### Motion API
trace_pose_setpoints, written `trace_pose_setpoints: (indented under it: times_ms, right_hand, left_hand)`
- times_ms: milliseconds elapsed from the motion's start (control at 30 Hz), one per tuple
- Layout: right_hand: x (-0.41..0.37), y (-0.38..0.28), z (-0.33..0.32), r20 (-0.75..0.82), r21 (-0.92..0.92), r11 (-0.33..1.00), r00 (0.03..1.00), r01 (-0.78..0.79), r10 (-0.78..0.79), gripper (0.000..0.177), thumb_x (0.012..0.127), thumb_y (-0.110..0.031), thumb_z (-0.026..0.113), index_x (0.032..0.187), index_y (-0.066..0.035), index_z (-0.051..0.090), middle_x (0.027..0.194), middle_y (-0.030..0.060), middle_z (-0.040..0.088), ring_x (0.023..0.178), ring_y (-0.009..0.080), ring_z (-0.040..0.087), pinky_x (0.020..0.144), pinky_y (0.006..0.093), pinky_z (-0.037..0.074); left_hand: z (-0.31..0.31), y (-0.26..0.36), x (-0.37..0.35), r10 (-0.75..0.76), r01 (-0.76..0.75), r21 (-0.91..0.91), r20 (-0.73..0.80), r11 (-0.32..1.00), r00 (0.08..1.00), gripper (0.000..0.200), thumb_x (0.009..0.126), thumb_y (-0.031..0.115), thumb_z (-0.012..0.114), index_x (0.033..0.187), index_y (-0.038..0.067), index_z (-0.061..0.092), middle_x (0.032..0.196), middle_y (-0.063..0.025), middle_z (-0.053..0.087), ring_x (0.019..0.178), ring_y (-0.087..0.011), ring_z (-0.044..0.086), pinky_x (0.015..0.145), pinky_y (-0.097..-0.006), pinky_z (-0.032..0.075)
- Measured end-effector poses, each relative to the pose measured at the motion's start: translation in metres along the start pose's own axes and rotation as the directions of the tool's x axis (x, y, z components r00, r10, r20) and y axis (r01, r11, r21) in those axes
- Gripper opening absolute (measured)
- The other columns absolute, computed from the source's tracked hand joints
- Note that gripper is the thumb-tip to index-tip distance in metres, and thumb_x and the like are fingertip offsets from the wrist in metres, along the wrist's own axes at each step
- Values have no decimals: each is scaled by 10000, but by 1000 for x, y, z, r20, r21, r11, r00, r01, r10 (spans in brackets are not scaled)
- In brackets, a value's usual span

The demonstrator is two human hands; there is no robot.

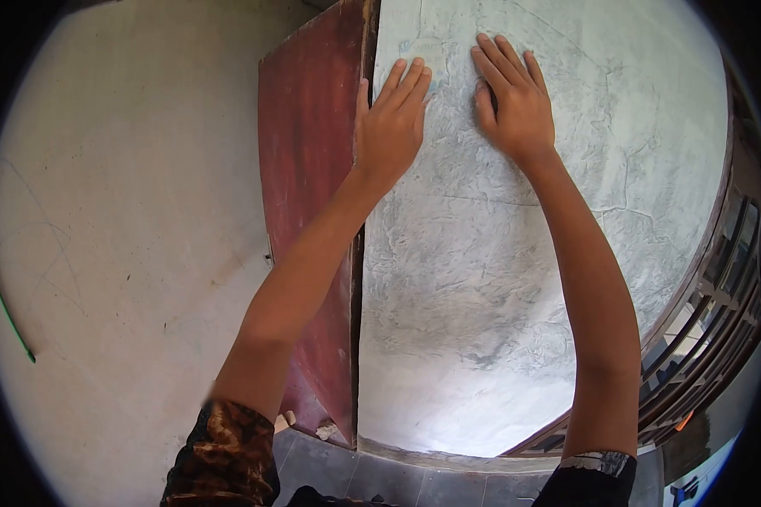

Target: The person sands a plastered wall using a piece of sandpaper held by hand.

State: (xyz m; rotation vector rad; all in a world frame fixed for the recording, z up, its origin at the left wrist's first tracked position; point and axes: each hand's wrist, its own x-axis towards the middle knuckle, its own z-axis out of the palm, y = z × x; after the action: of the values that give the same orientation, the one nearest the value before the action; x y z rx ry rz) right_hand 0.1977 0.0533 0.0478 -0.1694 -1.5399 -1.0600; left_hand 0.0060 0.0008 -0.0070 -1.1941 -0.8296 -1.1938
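Both my arms reach up in front of a grey-white plastered wall [473,253] with cracks and rough patches. My left hand [391,127] lies open near the wall's left edge, fingers stretched upward. Its thumb side faces right, and its wrist overlaps the dark red door panel [309,144]. To the right, my right hand [517,106] is open too, with its fingers pointing up and left. Both palms face the wall and appear to rest on it, though the contact itself is hidden. Neither hand holds anything.
A beige wall [127,186] spans the left side, with a green strip [7,304] at its far edge. Barred dark window frames [702,329] stand at the right. Below are grey floor tiles [389,480] and a small pale lump [325,431] by the door's foot.
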Motion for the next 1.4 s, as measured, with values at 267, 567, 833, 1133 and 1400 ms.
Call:
trace_pose_setpoints:
  times_ms: [267,567,833,1133,1400]
  right_hand:
    - [1,0,-1,26,10,1000,1000,-15,15,450,912,-142,580,1351,-83,662,1506,59,581,1429,244,502,1236,496,310]
    - [1,0,0,28,4,1000,999,-17,17,449,916,-142,580,1354,-85,659,1509,53,579,1434,241,496,1237,494,309]
    - [-2,0,0,15,1,1000,1000,-13,13,451,912,-141,581,1355,-88,655,1510,48,576,1435,237,493,1238,492,307]
    - [0,1,1,10,11,1000,1000,-6,6,448,912,-136,579,1348,-84,661,1508,53,578,1437,240,491,1234,493,316]
    - [2,0,1,16,19,1000,1000,-10,10,445,911,-133,574,1344,-84,667,1493,55,593,1430,242,502,1235,495,314]
  left_hand:
    - [12,-10,46,-31,29,-60,-36,998,999,367,997,103,611,1360,93,666,1457,-64,628,1424,-264,518,1114,-625,399]
    - [19,-11,68,-48,48,-12,-39,999,998,363,1006,124,612,1365,110,666,1474,-42,617,1440,-248,500,1168,-664,292]
    - [3,-3,5,-22,22,-23,2,999,1000,339,1018,141,591,1344,109,678,1455,-46,630,1431,-245,510,1152,-659,324]
    - [8,11,-2,-71,70,-32,-32,997,997,357,1009,123,595,1357,100,671,1450,-50,636,1425,-258,517,1131,-675,334]
    - [30,2,63,-141,142,0,-118,990,983,359,1013,152,595,1359,94,670,1473,-62,618,1442,-250,501,1151,-705,271]
